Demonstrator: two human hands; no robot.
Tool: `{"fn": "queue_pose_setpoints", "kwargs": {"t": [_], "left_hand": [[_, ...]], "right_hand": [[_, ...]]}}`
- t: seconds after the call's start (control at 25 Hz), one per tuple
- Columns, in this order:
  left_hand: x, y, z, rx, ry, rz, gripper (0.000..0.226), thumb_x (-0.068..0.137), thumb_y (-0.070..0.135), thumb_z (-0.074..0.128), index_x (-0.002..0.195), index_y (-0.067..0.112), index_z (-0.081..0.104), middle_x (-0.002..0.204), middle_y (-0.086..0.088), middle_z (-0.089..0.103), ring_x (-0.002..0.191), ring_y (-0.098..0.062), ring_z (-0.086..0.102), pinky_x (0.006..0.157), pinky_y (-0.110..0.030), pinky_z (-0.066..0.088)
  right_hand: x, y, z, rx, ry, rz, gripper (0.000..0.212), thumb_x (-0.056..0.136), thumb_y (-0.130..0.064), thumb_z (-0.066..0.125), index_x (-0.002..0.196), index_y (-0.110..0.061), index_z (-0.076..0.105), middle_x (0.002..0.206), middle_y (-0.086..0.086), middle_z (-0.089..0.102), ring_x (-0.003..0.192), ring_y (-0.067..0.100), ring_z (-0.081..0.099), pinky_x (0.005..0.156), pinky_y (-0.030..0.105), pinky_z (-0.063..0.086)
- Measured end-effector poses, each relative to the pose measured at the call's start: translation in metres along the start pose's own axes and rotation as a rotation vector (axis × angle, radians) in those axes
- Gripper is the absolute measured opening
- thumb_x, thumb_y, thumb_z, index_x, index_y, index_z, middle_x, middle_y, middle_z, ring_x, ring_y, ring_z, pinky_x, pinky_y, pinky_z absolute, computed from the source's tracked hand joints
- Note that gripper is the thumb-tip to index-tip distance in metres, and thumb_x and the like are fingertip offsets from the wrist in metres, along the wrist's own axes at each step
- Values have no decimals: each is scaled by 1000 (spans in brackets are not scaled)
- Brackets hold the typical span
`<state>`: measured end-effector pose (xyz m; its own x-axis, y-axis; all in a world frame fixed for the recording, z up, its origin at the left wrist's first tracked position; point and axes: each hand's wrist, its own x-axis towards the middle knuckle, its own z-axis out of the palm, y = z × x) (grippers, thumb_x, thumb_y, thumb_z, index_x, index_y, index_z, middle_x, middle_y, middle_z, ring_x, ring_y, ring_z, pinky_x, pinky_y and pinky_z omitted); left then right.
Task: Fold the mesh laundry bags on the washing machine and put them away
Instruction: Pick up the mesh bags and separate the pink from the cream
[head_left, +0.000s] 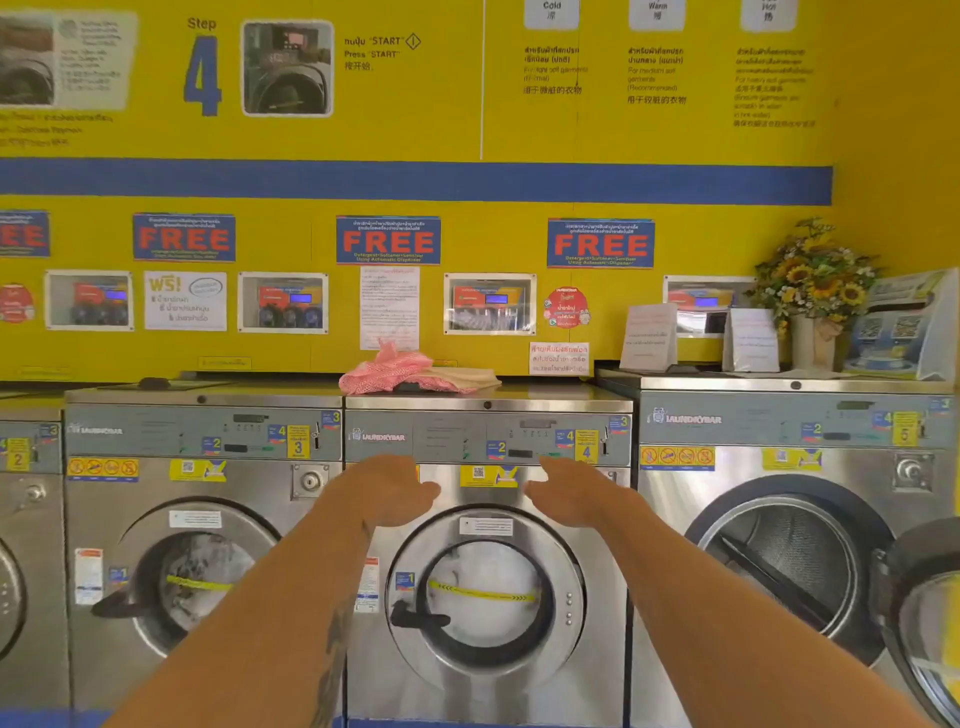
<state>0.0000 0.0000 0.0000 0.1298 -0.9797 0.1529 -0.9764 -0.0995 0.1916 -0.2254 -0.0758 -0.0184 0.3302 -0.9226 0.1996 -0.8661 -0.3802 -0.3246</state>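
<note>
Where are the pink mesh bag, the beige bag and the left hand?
pink mesh bag (382, 371): head view, middle of the crumpled mesh.
beige bag (467, 376): head view, flat top surface, right of the pink one.
left hand (387, 486): head view, back of the hand.

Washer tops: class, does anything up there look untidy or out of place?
Yes. The pink mesh bag lies crumpled in a heap beside a cream bag on the middle washer, unfolded. Both hands are below, empty.
</note>
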Motion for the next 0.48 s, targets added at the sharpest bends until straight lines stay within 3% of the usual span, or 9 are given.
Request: {"fn": "queue_pose_setpoints", "kwargs": {"t": [0.24,0.4,0.48], "left_hand": [[12,46,-1,-98,-16,23,61,99,46,38,153,20,25,160,-6,29,143,-27,31,116,-35,26],[27,62,-10,-126,-1,41,56,98,40,46,148,19,33,153,-5,40,136,-25,41,107,-29,32],[37,65,-15,-141,21,65,56,97,35,51,148,19,34,150,-4,42,128,-23,47,98,-25,39]], "right_hand": [[17,44,-22,78,-19,-26,52,98,-36,43,142,-9,42,151,12,44,136,32,43,109,42,35],[26,62,-39,220,25,-50,47,96,-31,49,139,-12,47,141,11,52,120,29,55,99,40,46],[34,65,-45,264,47,-86,49,96,-28,51,142,-14,45,143,9,51,124,27,52,99,35,43]]}}
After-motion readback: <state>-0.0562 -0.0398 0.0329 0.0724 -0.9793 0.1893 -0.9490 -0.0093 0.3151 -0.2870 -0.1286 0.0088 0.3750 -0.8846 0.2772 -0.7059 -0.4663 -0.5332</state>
